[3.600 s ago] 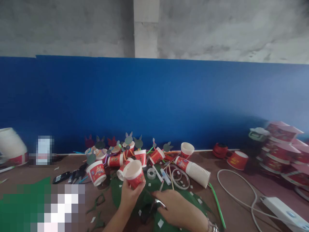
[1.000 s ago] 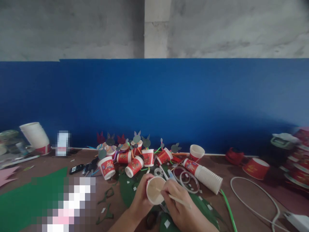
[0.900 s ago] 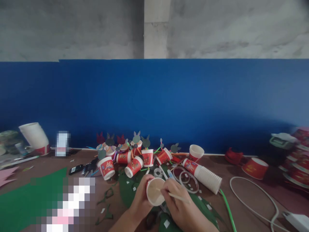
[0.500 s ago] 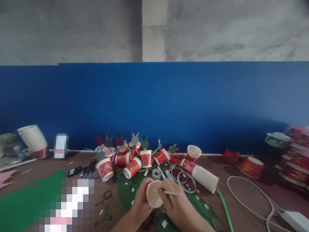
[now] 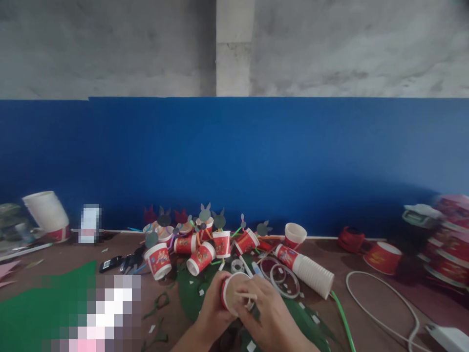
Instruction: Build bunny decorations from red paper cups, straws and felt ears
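Observation:
A red-and-white paper cup (image 5: 227,289) is held in my left hand (image 5: 212,307), its fingers wrapped round the side. The cup's round pale end faces up toward me; I cannot tell whether it is the base or the open mouth. Over the right part of that end, my right hand (image 5: 267,308) is closed on a thin pale stick (image 5: 245,295). Its fingertips touch or nearly touch the cup, and they hide where the stick's tip lies. Just beyond my hands is a roll of tape (image 5: 237,265). A green sheet (image 5: 192,288) dotted with white scraps lies beneath.
Several red paper cups (image 5: 201,258) with animal-head cutouts crowd the middle. A stack of nested cups (image 5: 313,275) lies on its side to the right, near coiled clear tubing (image 5: 286,281). A white cable (image 5: 384,278) loops farther right. A blue panel (image 5: 234,161) stands behind the table.
My right hand has turned, and the stick, which stuck out to the right, now shows shorter over the cup's end. My left hand keeps hold of the cup.

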Tool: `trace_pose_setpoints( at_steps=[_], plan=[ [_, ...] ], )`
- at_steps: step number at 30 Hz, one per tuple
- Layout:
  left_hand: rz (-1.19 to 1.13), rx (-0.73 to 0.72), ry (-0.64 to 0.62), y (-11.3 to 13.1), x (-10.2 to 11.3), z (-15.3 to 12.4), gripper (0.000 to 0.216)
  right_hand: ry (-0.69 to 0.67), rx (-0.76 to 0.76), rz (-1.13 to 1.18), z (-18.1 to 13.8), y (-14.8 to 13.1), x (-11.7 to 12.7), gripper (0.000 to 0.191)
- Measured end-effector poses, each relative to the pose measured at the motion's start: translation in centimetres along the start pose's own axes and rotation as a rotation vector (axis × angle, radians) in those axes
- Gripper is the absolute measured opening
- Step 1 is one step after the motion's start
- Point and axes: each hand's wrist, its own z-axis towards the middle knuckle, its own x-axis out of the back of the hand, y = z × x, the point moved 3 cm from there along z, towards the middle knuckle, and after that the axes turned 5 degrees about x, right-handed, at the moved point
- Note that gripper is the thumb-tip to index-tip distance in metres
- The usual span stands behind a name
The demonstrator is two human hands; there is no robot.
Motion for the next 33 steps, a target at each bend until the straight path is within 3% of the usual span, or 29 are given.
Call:
trace_pose_setpoints(
  at_steps=[4, 8, 10, 13, 15, 19, 22, 25, 29, 32, 33],
  plan=[
    [-0.024, -0.015, 0.027, 1.0, -0.3, -0.1, 0.052, 0.204, 0.034, 0.008, -0.3, -0.1, 1.0, 0.013],
    [-0.092, -0.034, 0.019, 1.7, -0.8, -0.2, 0.051, 0.139, 0.068, 0.065, -0.5, 0.2, 0.6, 0.014],
    [-0.129, 0.006, 0.087, 2.1, -0.7, 0.2, 0.054, 0.23, -0.019, 0.113, -0.8, 0.9, 0.9, 0.022],
    [-0.186, 0.172, 0.316, 2.6, -0.1, 1.1, 0.047, 0.405, -0.337, 0.217, -1.3, 2.8, 0.7, 0.023],
    [-0.286, 0.281, 0.386, 2.9, 0.0, 1.8, 0.043, 0.275, -0.52, 0.361, -1.3, 3.8, -0.8, 0.023],
    [-0.464, 0.372, 0.317, 3.2, -0.7, 2.2, 0.047, 0.026, -0.552, 0.648, -1.0, 3.9, -4.9, 0.023],
    [-0.511, 0.412, 0.313, 3.2, -1.1, 2.0, 0.042, -0.109, -0.664, 0.682, -1.5, 3.7, -6.7, 0.026],
    [-0.657, 0.387, 0.38, 3.5, -0.5, 2.6, 0.032, -0.287, -0.696, 0.728, -2.2, 3.4, -6.5, 0.025],
    [-0.888, 0.39, 0.535, 3.7, 2.6, 4.1, 0.026, -0.587, -0.62, 0.735, -3.1, 3.6, -4.6, 0.013],
    [-0.961, 0.504, 0.618, 3.3, 5.3, 4.5, 0.018, -0.814, -0.544, 0.782, -3.8, 3.9, -3.7, 0.016],
    [-0.99, 0.535, 0.594, 3.2, 5.8, 4.5, 0.02, -0.871, -0.543, 0.827, -3.9, 4.0, -3.5, 0.02]
  ],
)
